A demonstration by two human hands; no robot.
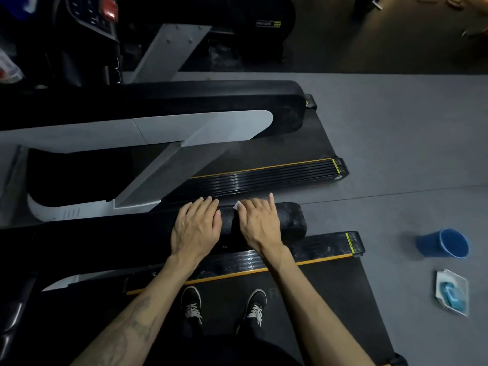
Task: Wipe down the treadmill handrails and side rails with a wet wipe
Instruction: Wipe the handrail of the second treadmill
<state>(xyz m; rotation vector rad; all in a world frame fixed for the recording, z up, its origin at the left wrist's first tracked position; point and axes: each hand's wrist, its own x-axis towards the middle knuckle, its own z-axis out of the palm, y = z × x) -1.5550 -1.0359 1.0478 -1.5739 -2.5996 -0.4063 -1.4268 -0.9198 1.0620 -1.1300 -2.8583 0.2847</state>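
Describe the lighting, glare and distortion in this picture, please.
Head view: dim overall, with the upper left nearly black; glare streaks on the ribbed side rail; wide-angle bending of straight edges near the borders; the wipe packet looks slightly smeared; both hands on the handrail are sharp.

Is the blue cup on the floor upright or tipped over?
Tipped: the blue cup lies on its side on the grey floor, mouth facing right.

Both bare forearms reach forward; the left hand (pixel 196 225) and right hand (pixel 260 224) lie palm-down side by side, fingers extended, slightly curved.
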